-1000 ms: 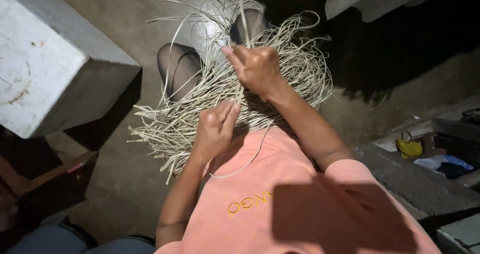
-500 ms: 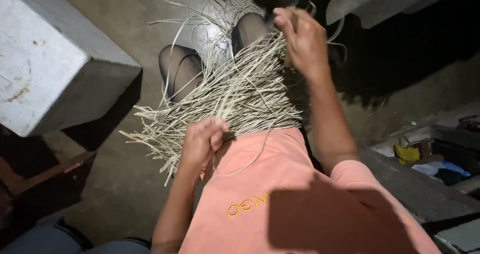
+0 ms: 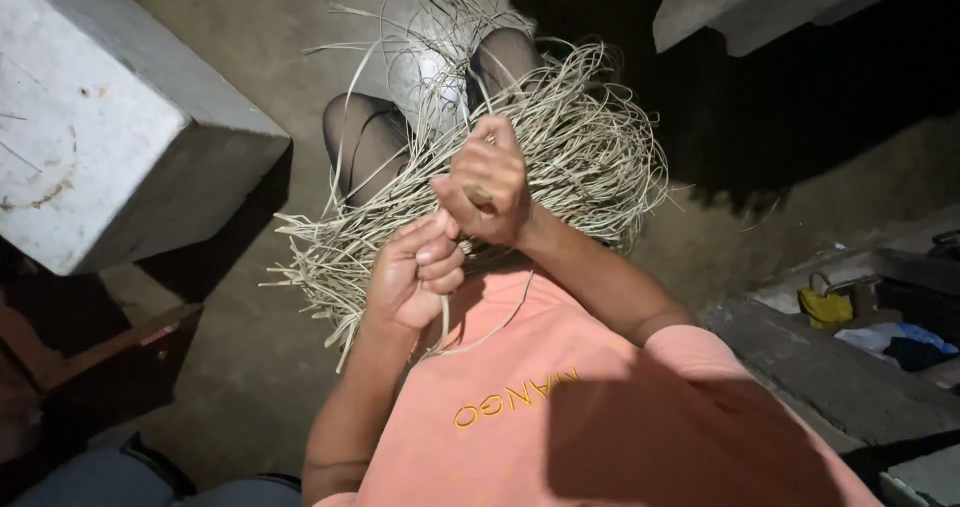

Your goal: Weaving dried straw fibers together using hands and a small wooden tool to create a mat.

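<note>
The left hand (image 3: 415,277) is closed in a fist around a few pale straw strands (image 3: 470,339), which trail down from it in a thin loop over the orange shirt (image 3: 560,407). The right hand (image 3: 485,182), just above and touching the left, is curled too, its fingers pinching what looks like the same strands where they leave the big straw bundle (image 3: 560,157). That bundle lies across the person's lap, spread over the dark-stockinged knees (image 3: 370,142), with loose ends fanning out to the left of the knees and a tangle running up past them onto the dirt floor (image 3: 260,367).

What could go wrong: the strands look dry and stiff, so a sharp tug between the two fists may snap them or cut into the fingers. The bundle rests loosely on the knees; a pull to one side would likely drag it off onto the floor, or knot the held strands further into the tangle. The light is a narrow pool, so it would be easy to catch the wrong strand.

Left of the bundle stands a large grey concrete block (image 3: 110,127). Well to the right of the bundle, on a low ledge, sits a small yellow bag with a handle (image 3: 826,305), and beside it blue and dark cloth (image 3: 900,342). The shirt carries yellow lettering across the chest; no other labels or signs show.
</note>
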